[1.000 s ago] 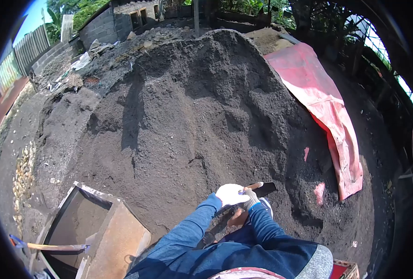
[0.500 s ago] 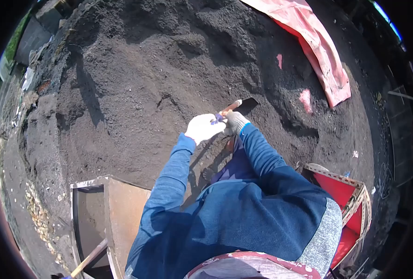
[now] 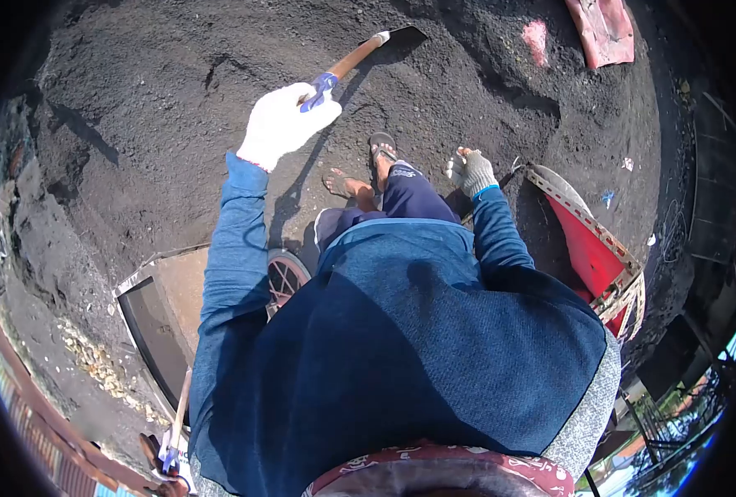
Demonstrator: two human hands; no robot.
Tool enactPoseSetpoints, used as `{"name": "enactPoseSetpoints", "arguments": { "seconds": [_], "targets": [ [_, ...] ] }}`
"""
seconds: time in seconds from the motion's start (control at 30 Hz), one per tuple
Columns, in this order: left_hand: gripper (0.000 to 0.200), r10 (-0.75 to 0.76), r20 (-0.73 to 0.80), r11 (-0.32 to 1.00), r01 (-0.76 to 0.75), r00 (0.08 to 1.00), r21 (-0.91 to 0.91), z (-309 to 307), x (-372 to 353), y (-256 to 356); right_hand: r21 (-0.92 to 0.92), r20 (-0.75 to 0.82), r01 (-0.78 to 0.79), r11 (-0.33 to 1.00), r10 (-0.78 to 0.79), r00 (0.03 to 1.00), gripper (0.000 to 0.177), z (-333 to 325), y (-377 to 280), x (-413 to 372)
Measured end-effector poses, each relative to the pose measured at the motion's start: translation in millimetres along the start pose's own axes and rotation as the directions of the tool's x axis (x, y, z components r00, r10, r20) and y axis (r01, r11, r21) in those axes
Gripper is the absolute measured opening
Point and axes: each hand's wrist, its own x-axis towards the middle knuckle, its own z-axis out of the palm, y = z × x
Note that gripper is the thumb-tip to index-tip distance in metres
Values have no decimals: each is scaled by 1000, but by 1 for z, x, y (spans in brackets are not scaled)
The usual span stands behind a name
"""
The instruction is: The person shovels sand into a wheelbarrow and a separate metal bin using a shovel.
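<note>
Over the dark sand (image 3: pixel 161 91), ahead of the person's feet and off to their left, the shovel (image 3: pixel 356 60) points forward and to the right. The left hand (image 3: pixel 291 123), in a white glove, grasps it near the blue grip (image 3: pixel 320 89) at the end of the wooden shaft. Held there, the shaft runs clear of the glove, which probably leaves the blade (image 3: pixel 405 38) its full reach from the body. The blade lies close over the sand; whether it touches, I cannot tell.

Well apart from the shovel, the right hand (image 3: pixel 472 172) hangs near the right hip. Its grey glove leaves the fingertips bare, perhaps for a surer feel. The fingers are bent, with nothing visible in them, though the palm is hidden, so I cannot tell whether they are clenched. With that arm out to the side, the one-handed hold may be easier to balance.

Both sandals (image 3: pixel 382 147) stand on the sand between the hands, set apart, likely for steady footing. To the left, partly behind the sleeve (image 3: pixel 240 240), is a tan bin (image 3: pixel 177 286) with a wheel (image 3: pixel 288 277) beside it; the sleeve hides whether they join. Just right of the right hand sits a red box (image 3: pixel 587 248), its pale rim pierced with holes.
</note>
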Motion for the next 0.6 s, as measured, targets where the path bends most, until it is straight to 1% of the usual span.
{"name": "enactPoseSetpoints", "arguments": {
  "seconds": [0.07, 0.1, 0.17, 0.2, 0.27, 0.3, 0.33, 0.37, 0.4, 0.47, 0.5, 0.53, 0.6],
  "targets": [
    [46, 3, 14, 1000, -3, 1000, 16, -4, 11, 15, -63, -27, -16, 998, 15, 1000, 14, -5, 9, 6],
    [47, 42, -7, 999, -42, 999, 30, -1, 17, 20, -83, -34, -20, 996, 18, 999, 14, -5, 10, 9],
    [48, 56, -6, 997, -55, 998, 60, 3, 26, 36, -126, -41, -19, 992, 14, 999, 15, 5, 8, 17],
    [49, 64, -12, 995, -63, 998, 77, 4, 30, 45, -125, 3, -19, 992, 20, 1000, 15, 19, 0, 15],
    [45, 54, 24, 994, -56, 998, 97, 6, 33, 70, -129, 96, -22, 991, 34, 995, 15, 46, -15, 10],
    [43, 45, 37, 993, -49, 998, 108, 10, 33, 81, -87, 208, -41, 995, 58, 976, 15, 58, -21, 16],
    [46, 65, 12, 994, -66, 998, 86, 22, 32, 85, -48, 319, -66, 997, 78, 944, 17, 71, -26, 20],
    [47, 61, 41, 994, -64, 997, 86, 32, 29, 93, -34, 401, -51, 998, 60, 914, 23, 88, -30, 15],
    [47, 60, 64, 994, -65, 996, 87, 41, 25, 102, -29, 449, -77, 997, 82, 890, 36, 107, -37, 8],
    [50, 91, 61, 996, -91, 994, -2, 63, 9, 123, 34, 504, -194, 980, 151, 851, 49, 139, -38, 11],
    [50, 80, 131, 997, -82, 988, 13, 68, 2, 134, 17, 571, -184, 983, 142, 809, 60, 151, -44, -19],
    [51, 69, 201, 997, -76, 977, 28, 72, -6, 142, 43, 548, -168, 985, 117, 828, 58, 168, -51, -69],
    [51, 215, 59, 976, -216, 975, 7, 101, -28, 128, 139, 622, -157, 978, 37, 782, 49, 180, -35, -50]
  ]
}}
